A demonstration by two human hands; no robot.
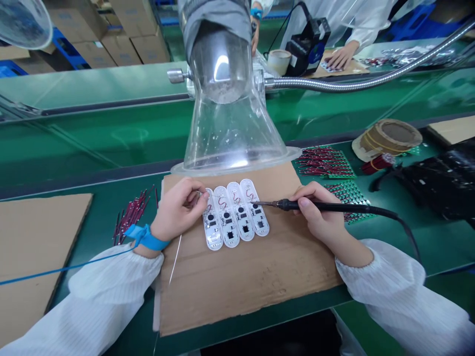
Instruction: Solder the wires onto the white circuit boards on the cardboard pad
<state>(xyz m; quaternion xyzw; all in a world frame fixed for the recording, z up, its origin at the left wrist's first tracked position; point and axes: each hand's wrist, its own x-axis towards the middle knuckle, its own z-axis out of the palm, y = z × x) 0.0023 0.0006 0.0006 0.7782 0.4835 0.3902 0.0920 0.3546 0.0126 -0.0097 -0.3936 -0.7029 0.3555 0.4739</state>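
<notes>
Several white, rounded-end circuit boards (pixel 232 237) lie side by side on a brown cardboard sheet (pixel 252 282). Each carries black components, and thin red wires show on them. My right hand (pixel 321 212) grips a soldering iron (pixel 311 205) by its black handle. Its metal tip reaches the upper part of the rightmost board; exact contact is too small to tell. Fingers pinched, my left hand (pixel 181 205) holds a thin strand of solder wire (pixel 175 259) at the boards' upper left. One end trails below the wrist; the other runs faintly toward the iron's tip.
A clear fume hood (pixel 230 128) hangs just beyond the boards. Red wires (pixel 131 212) lie left; green boards with red wires (pixel 326 162), a round tub (pixel 388 138) and a black bag-like item (pixel 441 173) stand right. A co-worker's hand (pixel 341 55) rests across the bench.
</notes>
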